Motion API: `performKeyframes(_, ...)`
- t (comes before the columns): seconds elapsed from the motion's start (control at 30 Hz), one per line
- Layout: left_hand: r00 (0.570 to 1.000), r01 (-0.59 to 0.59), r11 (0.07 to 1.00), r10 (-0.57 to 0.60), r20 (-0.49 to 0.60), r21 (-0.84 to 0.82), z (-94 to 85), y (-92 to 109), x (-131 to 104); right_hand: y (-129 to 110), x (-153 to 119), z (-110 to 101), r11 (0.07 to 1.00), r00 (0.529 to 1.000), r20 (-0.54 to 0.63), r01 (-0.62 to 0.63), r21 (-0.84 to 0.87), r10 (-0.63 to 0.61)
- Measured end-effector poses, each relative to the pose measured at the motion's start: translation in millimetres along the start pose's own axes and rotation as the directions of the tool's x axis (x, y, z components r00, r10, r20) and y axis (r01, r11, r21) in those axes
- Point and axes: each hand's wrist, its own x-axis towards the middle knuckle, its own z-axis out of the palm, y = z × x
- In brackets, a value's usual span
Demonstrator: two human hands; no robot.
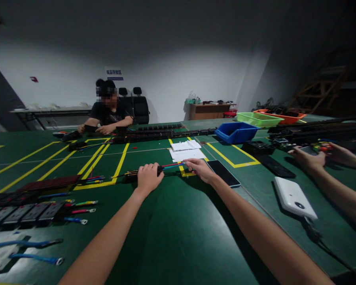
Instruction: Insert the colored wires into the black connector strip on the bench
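My left hand is closed over a dark, narrow part low over the green table, and its fingers hide most of it. Red and blue wires run out of that part to the right. At their far end, the fingertips of my right hand pinch the wires. A smartphone lies just beside my right wrist. Behind the hands are white paper sheets. Left of my hands, black socket strips have coloured wires ending in ring terminals.
At right, a co-worker's hands hold parts near a white power bank with a cable. A blue bin, a green basket and an orange basket stand farther back. Across the table, another person handles dark parts.
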Motion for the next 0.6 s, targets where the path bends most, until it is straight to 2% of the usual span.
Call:
performKeyframes(0.3, 1.0, -0.002, 1.0, 0.002, 0.015, 0.028, -1.8, 1, 1, 3, 1, 8, 0.997, 1.0, -0.007, -0.002, -0.079, 0.001)
performKeyframes(0.6, 1.0, 0.001, 1.0, -0.001, 0.013, -0.014, -0.4, -1, 0, 8, 6, 13, 0.991, 0.997, -0.072, 0.031, -0.127, -0.04)
